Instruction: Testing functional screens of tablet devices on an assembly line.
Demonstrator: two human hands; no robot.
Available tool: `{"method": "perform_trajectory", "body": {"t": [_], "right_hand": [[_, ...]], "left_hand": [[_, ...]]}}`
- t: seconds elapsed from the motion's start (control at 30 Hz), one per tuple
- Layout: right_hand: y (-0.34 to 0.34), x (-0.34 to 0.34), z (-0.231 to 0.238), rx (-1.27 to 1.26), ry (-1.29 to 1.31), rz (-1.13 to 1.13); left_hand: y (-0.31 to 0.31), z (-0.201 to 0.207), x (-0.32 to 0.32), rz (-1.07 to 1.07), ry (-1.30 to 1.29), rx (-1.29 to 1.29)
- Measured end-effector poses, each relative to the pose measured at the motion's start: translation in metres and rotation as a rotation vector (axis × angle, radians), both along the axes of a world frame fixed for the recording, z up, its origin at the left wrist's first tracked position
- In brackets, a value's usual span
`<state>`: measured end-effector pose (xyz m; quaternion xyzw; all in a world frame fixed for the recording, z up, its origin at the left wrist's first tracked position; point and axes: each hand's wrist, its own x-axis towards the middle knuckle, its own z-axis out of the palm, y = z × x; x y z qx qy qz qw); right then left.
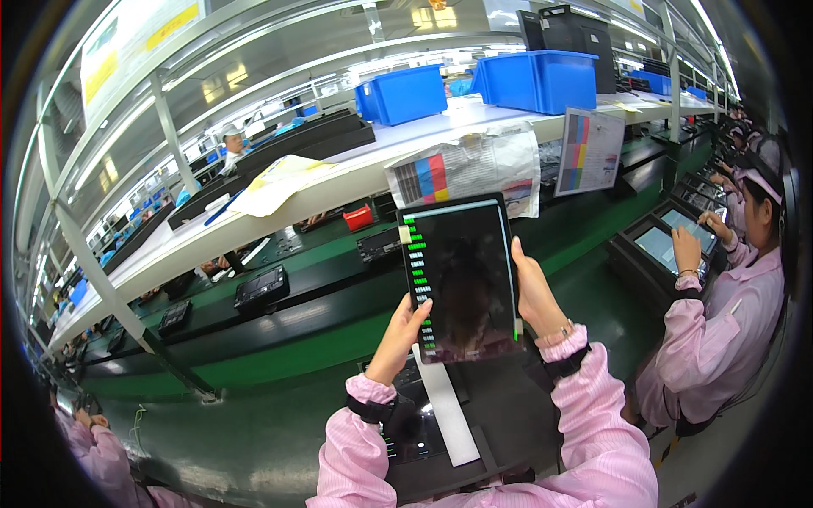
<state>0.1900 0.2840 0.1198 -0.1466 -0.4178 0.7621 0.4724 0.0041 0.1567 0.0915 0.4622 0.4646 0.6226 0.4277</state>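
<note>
Between both hands I hold a tablet (pixel 466 271) upright, its dark screen facing me with rows of green and white marks down the left side. My left hand (pixel 400 334) grips its lower left edge, thumb over the front. At the right edge, my right hand (pixel 535 288) is closed round the side; its other fingers are hidden behind the tablet. Below lies a black tray (pixel 517 406) with a white foam strip (pixel 449 411) across it. Left of the strip, another dark-screened tablet (pixel 411 423) rests partly behind my left forearm.
Ahead runs a dark conveyor (pixel 322 317) carrying several devices, one a black open unit (pixel 261 288). Above it, a white shelf (pixel 339 173) holds blue bins (pixel 538 80) and hanging printed sheets (pixel 474 161). On my right, a co-worker (pixel 720 322) handles tablets in a black tray (pixel 656 245).
</note>
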Motion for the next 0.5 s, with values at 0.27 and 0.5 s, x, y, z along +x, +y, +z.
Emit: {"method": "perform_trajectory", "body": {"t": [0.27, 0.5], "right_hand": [[-0.057, 0.025, -0.027, 0.016, -0.063, -0.051], [-0.078, 0.045, -0.025, 0.013, -0.067, -0.064]], "left_hand": [[-0.018, -0.012, 0.029, 0.238, 0.107, 0.154], [-0.038, -0.012, 0.046, 0.206, 0.165, 0.167]]}}
